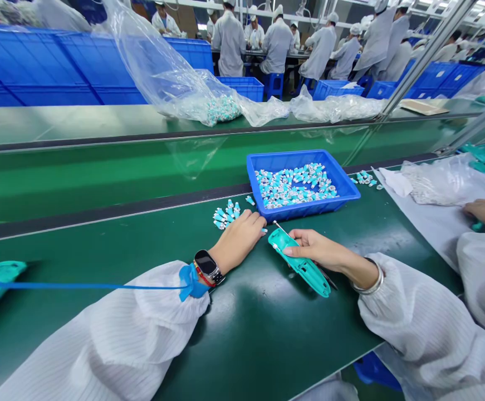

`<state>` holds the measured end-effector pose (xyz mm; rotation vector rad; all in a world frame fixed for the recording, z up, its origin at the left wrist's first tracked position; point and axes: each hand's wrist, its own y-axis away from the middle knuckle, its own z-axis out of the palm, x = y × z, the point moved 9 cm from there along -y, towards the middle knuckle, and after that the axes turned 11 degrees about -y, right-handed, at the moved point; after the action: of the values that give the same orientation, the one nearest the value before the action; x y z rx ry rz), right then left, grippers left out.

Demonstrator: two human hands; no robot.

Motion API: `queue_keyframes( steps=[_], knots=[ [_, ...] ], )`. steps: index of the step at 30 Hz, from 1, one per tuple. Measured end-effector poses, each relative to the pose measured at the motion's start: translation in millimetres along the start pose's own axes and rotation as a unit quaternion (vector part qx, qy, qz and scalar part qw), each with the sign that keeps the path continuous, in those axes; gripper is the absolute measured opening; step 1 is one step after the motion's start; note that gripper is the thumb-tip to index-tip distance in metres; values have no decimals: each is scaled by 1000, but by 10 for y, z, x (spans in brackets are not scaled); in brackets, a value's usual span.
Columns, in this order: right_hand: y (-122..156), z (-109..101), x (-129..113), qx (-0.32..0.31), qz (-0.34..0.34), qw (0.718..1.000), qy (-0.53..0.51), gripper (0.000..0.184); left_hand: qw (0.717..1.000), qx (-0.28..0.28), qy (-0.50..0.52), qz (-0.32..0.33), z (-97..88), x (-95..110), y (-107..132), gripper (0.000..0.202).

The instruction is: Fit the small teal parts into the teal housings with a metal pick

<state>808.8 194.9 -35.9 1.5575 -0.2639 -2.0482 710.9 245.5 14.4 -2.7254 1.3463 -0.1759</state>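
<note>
Relative to the blue rectangular plastic tray (pixel 317 208), I have passage over the dark green tabletop (pixel 154 239) well to the left. Obstructions: left, a cluster of small turquoise-and-white parts (pixel 225 214) and the left hand (pixel 240 236); in front, the right hand (pixel 315 248) gripping an elongated turquoise plastic shell (pixel 304 268).

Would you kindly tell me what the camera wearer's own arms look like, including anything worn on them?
Both arms wear loose white sleeves with fine lines and gathered cuffs. The left wrist carries a smartwatch with a dark screen, a red bracelet and a blue strap, from which a thin blue cord runs leftward. The right wrist has a silver-toned bangle and a dark band.
</note>
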Motion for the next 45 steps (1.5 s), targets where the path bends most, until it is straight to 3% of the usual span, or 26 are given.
queue_keyframes(
  steps=[3, 6, 8, 11, 13, 15, 21, 25, 30, 35, 41, 45],
  knots=[
    [26, 36, -15, -12, -6, 1000, -7, 45, 996, 43, 76, -10, -117, 26, 69, 31],
    [48, 40, -58, -8, -24, 1000, -9, 45, 967, 76, 230, -85, -201, -48, 122, 27],
    [56, 22, -93, 6, -42, 999, 0, 46, 908, 71, 385, -153, -156, -112, 153, 21],
    [60, 10, -121, 20, -65, 997, 25, 48, 769, 46, 593, -234, -15, -130, 216, 20],
    [62, 19, -128, 19, -76, 996, 41, 48, 698, 38, 664, -268, 44, -121, 268, 27],
    [67, 29, -134, 18, -84, 995, 59, 46, 659, 40, 696, -281, 58, -115, 309, 34],
    [105, 74, -124, 11, -63, 995, 73, 43, 602, 21, 746, -283, 119, -79, 348, 22],
    [132, 95, -128, 12, -43, 996, 83, 43, 583, 8, 757, -295, 186, -77, 372, 25],
    [149, 127, -144, 8, -40, 993, 107, 42, 586, 9, 766, -266, 158, -24, 362, 30],
    [156, 143, -133, -6, -51, 995, 89, 43, 604, 15, 760, -240, 108, 29, 354, 35],
    [159, 236, -85, -78, -26, 994, 71, 41, 631, -7, 750, -199, 77, 88, 369, 37],
    [150, 266, -96, -86, -18, 994, 65, 41, 648, 9, 732, -209, 120, 93, 358, 36]
  ],
)
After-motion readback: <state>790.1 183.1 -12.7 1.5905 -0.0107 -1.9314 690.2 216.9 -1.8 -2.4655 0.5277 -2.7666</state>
